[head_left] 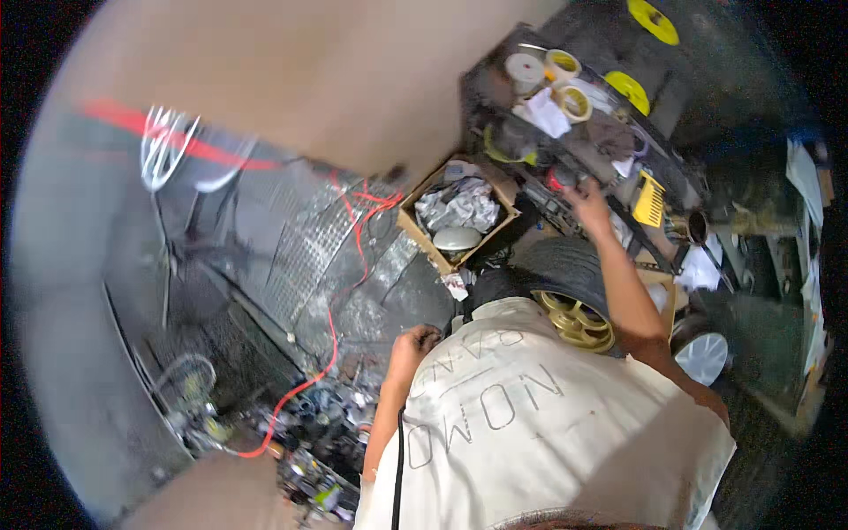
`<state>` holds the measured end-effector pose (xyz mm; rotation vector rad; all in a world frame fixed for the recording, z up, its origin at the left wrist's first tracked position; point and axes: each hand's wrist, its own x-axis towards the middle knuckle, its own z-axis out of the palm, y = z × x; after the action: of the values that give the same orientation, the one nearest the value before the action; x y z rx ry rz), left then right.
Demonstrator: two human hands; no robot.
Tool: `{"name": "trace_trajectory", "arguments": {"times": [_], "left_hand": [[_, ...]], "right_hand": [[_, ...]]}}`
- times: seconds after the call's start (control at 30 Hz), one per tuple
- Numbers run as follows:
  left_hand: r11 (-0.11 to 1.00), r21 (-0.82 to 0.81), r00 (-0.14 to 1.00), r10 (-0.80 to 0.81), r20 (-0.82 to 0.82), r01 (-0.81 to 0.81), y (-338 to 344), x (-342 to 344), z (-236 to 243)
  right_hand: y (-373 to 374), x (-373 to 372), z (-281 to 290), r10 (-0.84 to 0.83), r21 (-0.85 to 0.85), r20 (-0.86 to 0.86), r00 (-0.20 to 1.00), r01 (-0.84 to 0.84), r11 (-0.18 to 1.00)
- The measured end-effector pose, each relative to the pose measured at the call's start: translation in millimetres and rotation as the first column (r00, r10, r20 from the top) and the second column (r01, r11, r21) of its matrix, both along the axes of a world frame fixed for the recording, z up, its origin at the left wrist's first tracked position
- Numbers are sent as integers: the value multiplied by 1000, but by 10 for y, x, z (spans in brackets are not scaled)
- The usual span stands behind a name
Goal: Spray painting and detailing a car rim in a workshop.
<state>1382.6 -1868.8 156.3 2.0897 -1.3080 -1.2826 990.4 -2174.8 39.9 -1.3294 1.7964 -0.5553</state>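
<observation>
although the right hand (590, 207) is at a small red object (558, 179) on the cluttered dark rack (482, 99), blur hides whether its fingers grip it; the left hand (410, 350), well apart beside the white shirt (521, 459), has obscured fingertips, so i cannot tell its hold.

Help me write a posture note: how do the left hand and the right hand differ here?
Position: the right hand reaches well forward, at a red object; the left hand is nearer the body, beside the pale shirt.
Pose: the right hand has its arm stretched out; the left hand looks curled.
Shared: both are bare, and whether either grips anything is hard to tell.
</observation>
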Motion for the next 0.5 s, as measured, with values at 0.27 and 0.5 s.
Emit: {"name": "trace_trajectory", "arguments": {"times": [0.27,0.5], "left_hand": [[947,-103,947,311,77,-303,2193,22,-255],[322,-45,304,924,231,-946,5654,-1006,-1450]], "right_hand": [[2087,1846,-56,855,67,208,475,-879,472],[3386,2388,-996,917,374,-139,-373,-877,-300]]}}
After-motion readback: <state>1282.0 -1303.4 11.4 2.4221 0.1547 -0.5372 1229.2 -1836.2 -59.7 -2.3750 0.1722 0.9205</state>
